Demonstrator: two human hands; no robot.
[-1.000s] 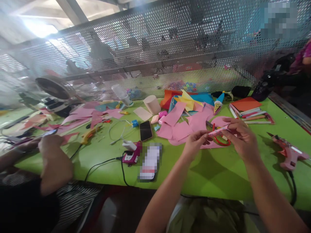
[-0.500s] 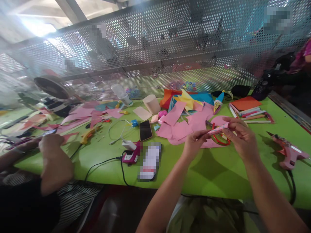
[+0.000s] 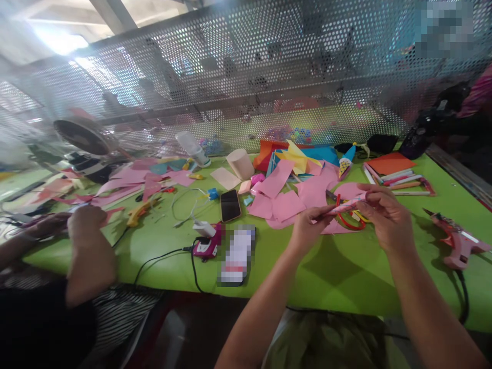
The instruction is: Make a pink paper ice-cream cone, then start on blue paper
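Across the green table [image 3: 161,266], your left hand [image 3: 310,225] and right hand [image 3: 384,218] pinch a pink roll [image 3: 349,204] above the scissors [image 3: 348,223], already rolled slim, it seems, while loose pink sheets [image 3: 286,206] lie uncurled just beyond, whether it's fastened I can't tell.

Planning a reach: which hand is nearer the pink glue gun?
Right. The right hand is to the left of the pink glue gun; the left hand is farther left.
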